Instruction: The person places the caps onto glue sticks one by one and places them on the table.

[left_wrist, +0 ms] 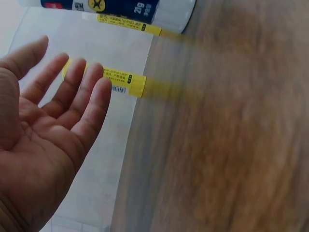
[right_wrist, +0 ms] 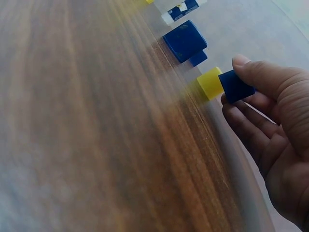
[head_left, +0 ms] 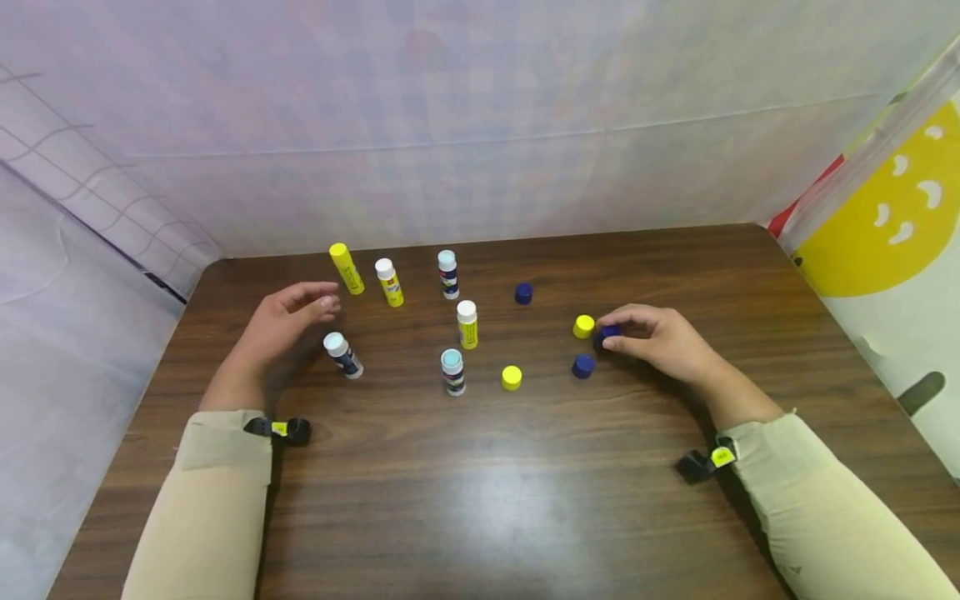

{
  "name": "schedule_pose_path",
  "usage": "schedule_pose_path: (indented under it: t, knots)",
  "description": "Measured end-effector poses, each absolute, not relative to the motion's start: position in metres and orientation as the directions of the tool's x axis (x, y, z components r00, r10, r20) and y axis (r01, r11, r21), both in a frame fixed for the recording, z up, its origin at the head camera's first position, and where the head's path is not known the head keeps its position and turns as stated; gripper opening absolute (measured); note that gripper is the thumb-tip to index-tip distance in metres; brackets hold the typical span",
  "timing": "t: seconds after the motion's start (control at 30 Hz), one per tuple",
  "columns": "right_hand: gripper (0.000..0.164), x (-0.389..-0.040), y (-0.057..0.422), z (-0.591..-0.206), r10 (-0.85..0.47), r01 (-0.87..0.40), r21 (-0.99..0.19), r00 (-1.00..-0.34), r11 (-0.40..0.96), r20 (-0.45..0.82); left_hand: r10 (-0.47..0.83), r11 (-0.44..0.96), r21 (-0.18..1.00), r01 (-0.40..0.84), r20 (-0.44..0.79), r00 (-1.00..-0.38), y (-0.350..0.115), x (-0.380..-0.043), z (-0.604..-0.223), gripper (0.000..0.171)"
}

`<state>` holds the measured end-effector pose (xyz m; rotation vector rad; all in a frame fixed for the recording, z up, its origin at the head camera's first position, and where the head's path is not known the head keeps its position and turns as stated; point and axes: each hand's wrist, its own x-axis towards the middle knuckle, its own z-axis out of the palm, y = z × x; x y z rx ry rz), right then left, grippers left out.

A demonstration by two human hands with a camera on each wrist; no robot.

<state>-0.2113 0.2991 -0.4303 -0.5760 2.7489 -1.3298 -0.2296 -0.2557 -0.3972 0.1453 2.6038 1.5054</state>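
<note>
In the head view, my right hand (head_left: 656, 337) pinches a dark blue cap (head_left: 611, 332) between thumb and fingers. The right wrist view shows the same blue cap (right_wrist: 236, 87), with a yellow cap (right_wrist: 210, 83) just beyond it. My left hand (head_left: 288, 321) holds nothing, its fingers loosely bent. It hovers near a capped yellow glue stick (head_left: 347, 268) and an uncapped blue glue stick (head_left: 343, 357). In the left wrist view, the palm of that hand (left_wrist: 53, 125) faces up, and its fingertips overlap a yellow glue stick (left_wrist: 128, 82) farther off.
Uncapped glue sticks stand mid-table: yellow ones (head_left: 389, 283) (head_left: 468, 327) and blue ones (head_left: 448, 277) (head_left: 453, 375). Loose blue caps (head_left: 523, 292) (head_left: 582, 366) and yellow caps (head_left: 583, 326) (head_left: 512, 377) lie to their right. A sheet (head_left: 480, 125) hangs behind the wooden table (head_left: 480, 500).
</note>
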Motion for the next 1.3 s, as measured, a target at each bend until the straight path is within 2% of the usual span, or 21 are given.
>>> schedule_pose_path:
  t: [0.2, 0.7, 0.9, 1.07, 1.3]
  knots:
    - [0.027, -0.210, 0.298, -0.430, -0.337, -0.308, -0.779, -0.932, 0.546, 0.132, 0.232, 0.432, 0.899, 0.071, -0.034, -0.972, -0.260, -0.227, -0.399, 0.054]
    - [0.028, -0.210, 0.298, -0.427, -0.325, -0.293, -0.796, -0.937, 0.529, 0.129, 0.364, 0.341, 0.935, 0.096, -0.038, -0.930, -0.264, -0.226, -0.398, 0.048]
    - [0.027, -0.210, 0.299, -0.427, -0.328, -0.298, -0.797, -0.935, 0.525, 0.134, 0.475, 0.347, 0.931, 0.117, -0.067, -0.877, -0.269, -0.227, -0.401, 0.046]
    - [0.027, -0.210, 0.298, -0.427, -0.330, -0.303, -0.794, -0.934, 0.527, 0.137, 0.566, 0.330, 0.937, 0.117, -0.097, -0.819, -0.272, -0.228, -0.404, 0.052]
    - [0.028, -0.210, 0.298, -0.427, -0.329, -0.300, -0.794, -0.935, 0.529, 0.134, 0.612, 0.334, 0.939, 0.080, -0.152, -0.776, -0.273, -0.226, -0.406, 0.053]
